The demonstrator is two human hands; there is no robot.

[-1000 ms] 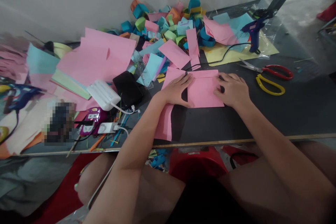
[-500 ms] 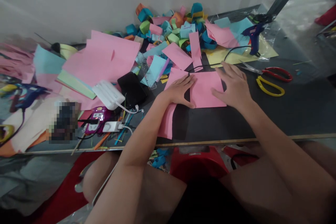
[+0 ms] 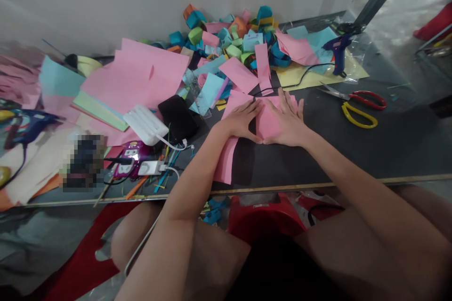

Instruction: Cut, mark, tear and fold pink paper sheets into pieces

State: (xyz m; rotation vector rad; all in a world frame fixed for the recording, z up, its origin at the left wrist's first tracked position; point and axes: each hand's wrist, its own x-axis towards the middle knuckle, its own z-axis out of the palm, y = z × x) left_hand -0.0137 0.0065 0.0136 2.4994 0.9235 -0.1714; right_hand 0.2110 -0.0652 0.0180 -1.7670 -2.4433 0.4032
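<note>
A small sheet of pink paper lies on the dark table, partly covered by both hands. My right hand rests flat on it with the fingers spread. My left hand lies at the sheet's left edge, thumb and fingers apart, and overlaps a longer pink paper piece beneath it. The two thumb tips meet or nearly meet near the sheet's lower left corner. Scissors with one red and one yellow handle lie to the right, blades partly open.
Folded coloured paper pieces are heaped along the wall. A blue glue gun stands at the back right, its cord running toward my hands. Left are large pink sheets, a black phone-like object, a white power bank and another glue gun.
My right hand has moved left from the pink sheet's right edge and come down flat on it, close to my left hand. My left hand has stayed in place.
</note>
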